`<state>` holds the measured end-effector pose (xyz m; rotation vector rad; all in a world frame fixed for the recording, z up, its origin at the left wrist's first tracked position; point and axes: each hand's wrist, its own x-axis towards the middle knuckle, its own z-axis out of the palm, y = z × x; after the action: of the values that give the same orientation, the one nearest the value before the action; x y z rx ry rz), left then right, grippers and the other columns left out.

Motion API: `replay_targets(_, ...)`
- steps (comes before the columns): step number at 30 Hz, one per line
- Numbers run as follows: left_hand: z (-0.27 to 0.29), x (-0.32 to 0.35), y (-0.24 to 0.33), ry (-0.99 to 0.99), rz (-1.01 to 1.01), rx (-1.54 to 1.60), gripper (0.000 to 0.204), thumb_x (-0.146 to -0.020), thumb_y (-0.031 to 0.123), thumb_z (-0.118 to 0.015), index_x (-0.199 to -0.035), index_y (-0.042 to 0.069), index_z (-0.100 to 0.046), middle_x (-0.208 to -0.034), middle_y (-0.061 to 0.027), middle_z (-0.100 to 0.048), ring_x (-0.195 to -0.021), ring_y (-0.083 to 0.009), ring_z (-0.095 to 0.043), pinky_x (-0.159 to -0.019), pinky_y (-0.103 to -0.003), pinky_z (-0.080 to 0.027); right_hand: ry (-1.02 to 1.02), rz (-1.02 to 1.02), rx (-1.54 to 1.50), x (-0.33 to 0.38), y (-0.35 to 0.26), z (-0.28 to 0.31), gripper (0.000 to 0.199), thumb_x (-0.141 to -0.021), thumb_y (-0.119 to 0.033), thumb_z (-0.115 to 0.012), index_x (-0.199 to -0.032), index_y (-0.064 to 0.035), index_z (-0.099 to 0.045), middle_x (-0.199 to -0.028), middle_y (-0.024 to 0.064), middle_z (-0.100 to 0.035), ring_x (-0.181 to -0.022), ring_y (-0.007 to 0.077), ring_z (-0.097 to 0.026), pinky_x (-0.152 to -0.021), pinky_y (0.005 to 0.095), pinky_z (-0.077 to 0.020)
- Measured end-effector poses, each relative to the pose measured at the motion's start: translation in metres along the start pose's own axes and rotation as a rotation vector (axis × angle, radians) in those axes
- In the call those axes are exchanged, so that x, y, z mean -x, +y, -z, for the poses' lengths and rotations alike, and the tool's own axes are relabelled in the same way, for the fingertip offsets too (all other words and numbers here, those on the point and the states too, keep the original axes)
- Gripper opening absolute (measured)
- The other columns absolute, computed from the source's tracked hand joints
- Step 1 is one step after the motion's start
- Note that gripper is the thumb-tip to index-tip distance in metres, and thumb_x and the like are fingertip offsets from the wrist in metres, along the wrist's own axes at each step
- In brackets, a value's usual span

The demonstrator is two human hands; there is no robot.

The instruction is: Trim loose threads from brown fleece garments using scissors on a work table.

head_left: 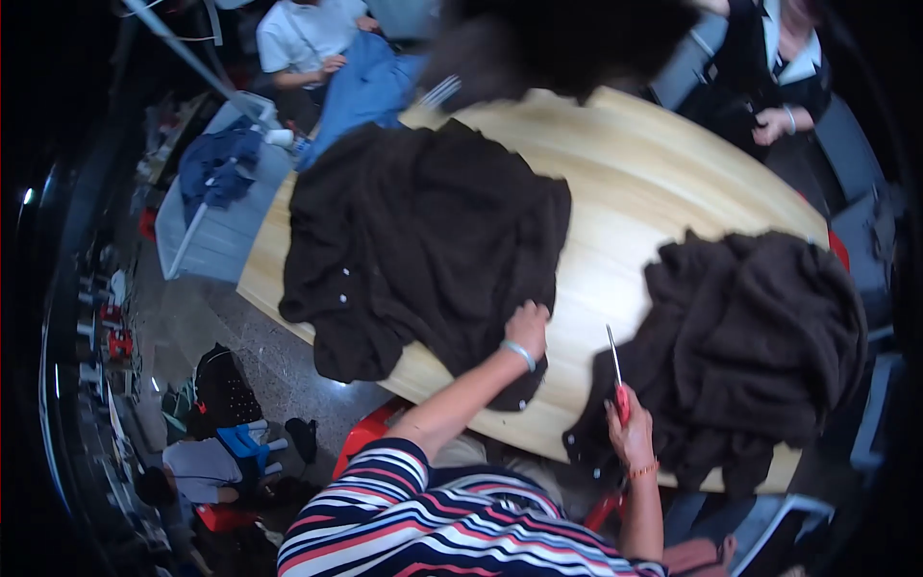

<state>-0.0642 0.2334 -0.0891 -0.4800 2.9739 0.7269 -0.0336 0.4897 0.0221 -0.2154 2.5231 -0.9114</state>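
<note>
Spread over the left half of the wooden table lies a dark brown garment [433, 212] with small pale dots, perhaps buttons, near its left side. My left hand [527, 329], a pale band on its wrist, is closed on this garment's near right edge. In my right hand [631, 438] are red-handled scissors [617, 370], their slim metal blades pointing away from me. A second dark brown garment [760, 337] is heaped on the table's right side, just beyond and beside my right hand; part of it hangs over the near edge.
The pale wooden table [615, 202] has a curved far edge. A blurred dark cloth [567, 48] hangs at the far side. One person [308, 43] handles blue cloth [361, 87] at the far left; another [769, 87] is at the far right. A grey bin [197, 245] stands left.
</note>
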Motion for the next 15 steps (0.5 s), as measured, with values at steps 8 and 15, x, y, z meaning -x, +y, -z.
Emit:
replay_targets(8, 0.065, 0.007, -0.087, 0.199, 0.428, 1.394, 0.029, -0.086, -0.003, -0.066, -0.113, 0.002, -0.057, -0.095, -0.0064, -0.065, -0.087, -0.0154, -0.064, -0.08, -0.027, -0.053, 0.021, 0.157, -0.043, -0.016, -0.028, 0.004, 0.039, -0.088, -0.019, -0.064, -0.124, -0.007, -0.055, -0.092, 0.0242, -0.064, -0.091, 0.0438, -0.062, -0.075, 0.0444, -0.0509)
replay_targets(15, 0.077, 0.031, -0.034, 0.596, -0.311, 0.031, 0.041, -0.076, 0.003, -0.068, -0.117, 0.004, -0.06, -0.106, -0.0138, -0.06, -0.095, -0.0288, -0.057, -0.081, -0.036, -0.047, -0.107, 0.106, 0.007, -0.005, -0.018, -0.011, 0.04, -0.089, -0.019, -0.062, -0.127, -0.0092, -0.053, -0.096, 0.0256, -0.064, -0.092, 0.0437, -0.061, -0.078, 0.0468, -0.0508)
